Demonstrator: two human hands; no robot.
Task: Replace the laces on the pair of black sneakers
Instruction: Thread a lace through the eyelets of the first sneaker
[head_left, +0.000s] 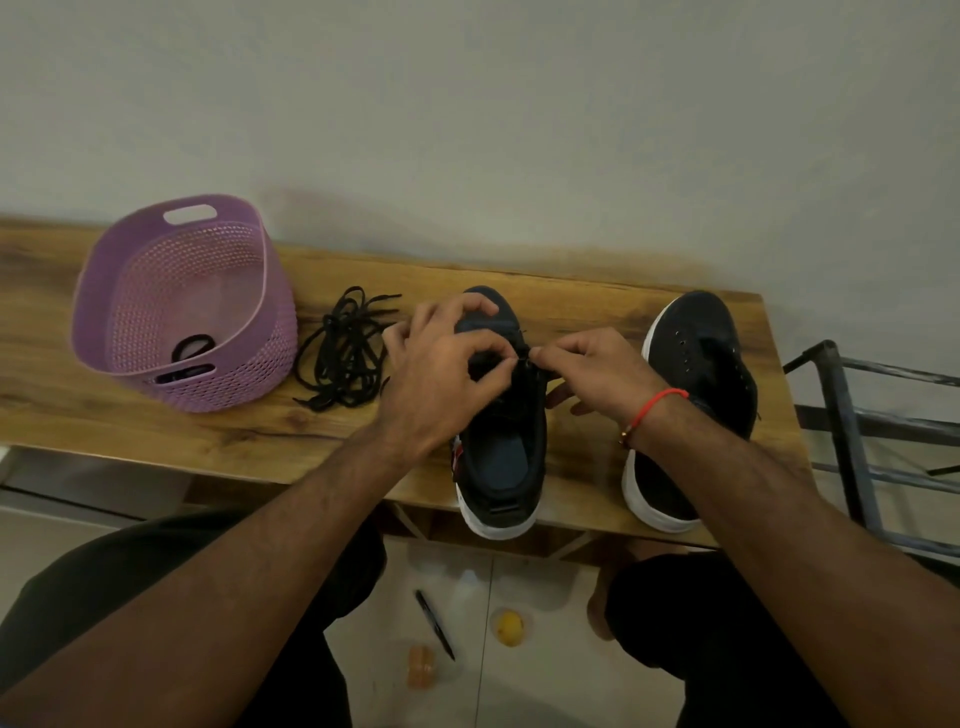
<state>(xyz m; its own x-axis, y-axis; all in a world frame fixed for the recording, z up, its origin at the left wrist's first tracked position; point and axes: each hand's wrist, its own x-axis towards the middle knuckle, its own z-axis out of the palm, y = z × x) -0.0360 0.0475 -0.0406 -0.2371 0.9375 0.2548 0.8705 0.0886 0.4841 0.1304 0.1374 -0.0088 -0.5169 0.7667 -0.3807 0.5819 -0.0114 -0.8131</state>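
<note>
Two black sneakers with white soles stand on a wooden table (156, 441). The left sneaker (501, 457) is in the middle, toe pointing away. My left hand (441, 369) and my right hand (592, 374) meet above its eyelet area, each pinching a thin black lace (523, 355) between thumb and fingertips. Most of that lace is hidden by my hands. The right sneaker (696, 364) lies to the right, partly behind my right wrist, its eyelets showing no lace. A loose tangle of black laces (345, 353) sits on the table left of my left hand.
A purple perforated basket (176, 306) stands at the table's left with a dark item in its bottom. A dark metal rack (872, 441) is at the far right. On the floor below lie a pen (435, 623), a yellow ball (510, 627) and an orange object (422, 665).
</note>
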